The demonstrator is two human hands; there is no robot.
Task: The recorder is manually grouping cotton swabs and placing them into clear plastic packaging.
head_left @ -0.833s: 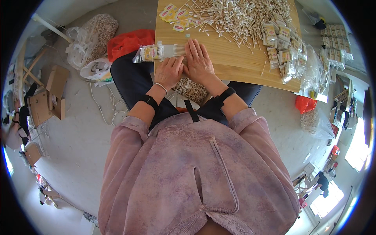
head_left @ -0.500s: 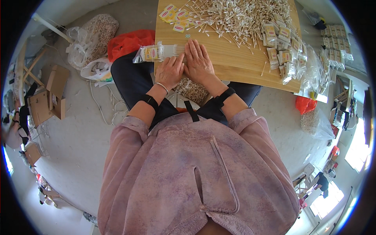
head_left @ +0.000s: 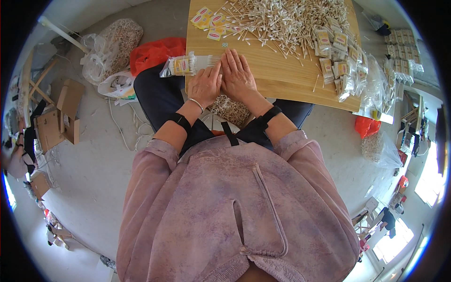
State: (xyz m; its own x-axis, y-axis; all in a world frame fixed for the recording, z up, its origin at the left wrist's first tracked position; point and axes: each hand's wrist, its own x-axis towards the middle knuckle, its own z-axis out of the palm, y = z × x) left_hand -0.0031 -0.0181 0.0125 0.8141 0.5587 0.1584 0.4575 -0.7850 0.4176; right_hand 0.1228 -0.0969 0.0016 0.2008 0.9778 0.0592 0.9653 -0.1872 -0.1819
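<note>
At the table's near left edge, both my hands are side by side over a row of white-tipped cotton swabs [head_left: 213, 61]. My left hand [head_left: 205, 88] has its fingers bent and closed at the near side of the row. My right hand [head_left: 238, 77] lies flat with its fingers stretched forward, touching the left hand and covering the row's right end. Left of the swabs, a clear plastic bag [head_left: 180, 66] with swabs and a yellow card juts past the edge. Below my hands, a container of loose swabs [head_left: 229, 110] shows between my legs.
A large heap of loose swabs [head_left: 277, 21] covers the table's far part. Several yellow cards [head_left: 213, 21] lie far left. Filled packs [head_left: 340, 68] pile up at the right. Red plastic [head_left: 155, 54], a sack [head_left: 123, 40] and a cardboard box [head_left: 69, 110] stand left.
Both hands keep almost the same place. The whole view has shifted very slightly; the swabs and the bag look unchanged.
</note>
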